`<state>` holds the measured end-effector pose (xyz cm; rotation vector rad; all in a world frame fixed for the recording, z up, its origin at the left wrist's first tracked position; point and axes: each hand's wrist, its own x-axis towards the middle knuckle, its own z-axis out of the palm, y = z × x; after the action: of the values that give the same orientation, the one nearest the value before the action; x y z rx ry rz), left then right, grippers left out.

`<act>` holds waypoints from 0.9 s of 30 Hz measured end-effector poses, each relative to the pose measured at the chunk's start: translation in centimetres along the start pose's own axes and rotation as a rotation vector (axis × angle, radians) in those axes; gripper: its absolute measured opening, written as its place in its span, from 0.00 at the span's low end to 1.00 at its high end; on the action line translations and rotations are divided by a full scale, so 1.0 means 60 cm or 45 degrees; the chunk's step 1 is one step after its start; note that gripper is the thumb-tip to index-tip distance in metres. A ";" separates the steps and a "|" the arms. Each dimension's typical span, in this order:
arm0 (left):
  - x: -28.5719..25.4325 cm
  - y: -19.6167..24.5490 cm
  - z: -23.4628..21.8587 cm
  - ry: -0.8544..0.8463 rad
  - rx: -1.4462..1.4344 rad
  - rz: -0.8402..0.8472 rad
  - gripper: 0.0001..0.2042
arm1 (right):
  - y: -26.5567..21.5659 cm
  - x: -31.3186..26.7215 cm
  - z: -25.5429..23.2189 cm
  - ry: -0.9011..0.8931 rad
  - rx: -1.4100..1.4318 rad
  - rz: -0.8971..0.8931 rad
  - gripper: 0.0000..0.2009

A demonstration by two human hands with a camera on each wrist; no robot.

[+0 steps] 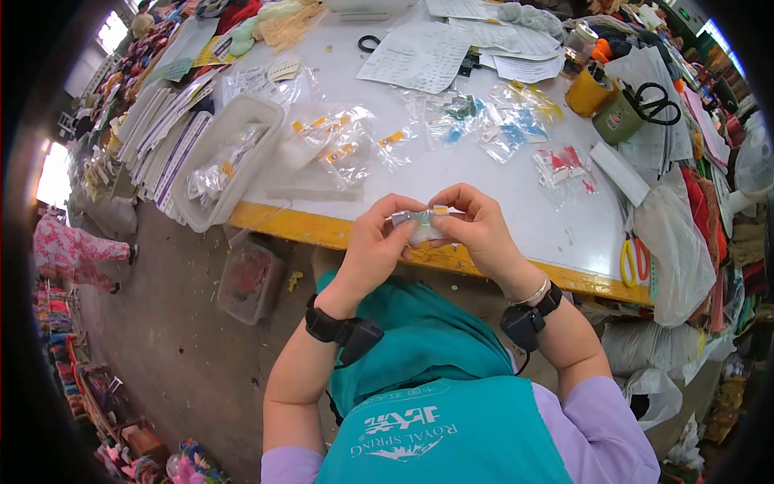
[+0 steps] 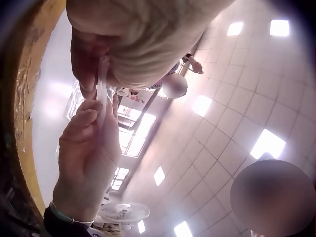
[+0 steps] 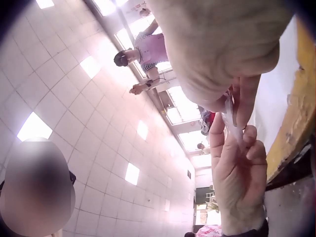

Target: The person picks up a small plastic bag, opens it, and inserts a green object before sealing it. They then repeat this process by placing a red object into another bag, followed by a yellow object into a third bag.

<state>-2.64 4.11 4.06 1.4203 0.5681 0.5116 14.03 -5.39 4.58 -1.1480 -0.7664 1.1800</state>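
Observation:
A small clear plastic packet (image 1: pixel 423 231) with an orange-and-white label is held between both hands, over the table's front edge. The left hand (image 1: pixel 377 242) pinches its left side between thumb and fingers. At the label end, the right hand (image 1: pixel 482 232) pinches the other side. Edge-on, the packet (image 2: pixel 102 89) appears as a thin whitish strip between the fingertips in the left wrist view. The right wrist view likewise shows the packet (image 3: pixel 232 121) gripped by the fingers of both hands. What lies inside it is hard to make out.
Several clear packets with orange labels (image 1: pixel 339 152) lie on the white table (image 1: pixel 492 189). Packets with blue (image 1: pixel 516 133) and red (image 1: pixel 564 164) contents lie farther right. A plastic bin (image 1: pixel 262 129) stands left. Scissors (image 1: pixel 633 260) lie near the right front edge; printed sheets (image 1: pixel 419 60) lie behind.

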 end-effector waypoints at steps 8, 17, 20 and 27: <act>0.000 -0.017 0.014 0.085 0.027 0.202 0.08 | 0.007 0.003 -0.006 -0.012 0.414 0.299 0.08; 0.003 -0.026 0.016 0.131 -0.073 0.277 0.10 | 0.006 0.004 -0.017 -0.114 0.293 0.480 0.12; 0.005 -0.032 0.010 0.161 0.156 0.313 0.10 | 0.009 0.002 -0.012 -0.147 0.188 0.418 0.11; 0.000 -0.025 0.006 0.052 0.171 0.186 0.10 | 0.020 0.003 -0.018 -0.177 -0.128 0.309 0.09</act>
<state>-2.44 3.70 2.60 1.5900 0.5417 0.6295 14.70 -5.56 3.11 -1.2786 -0.8157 1.4489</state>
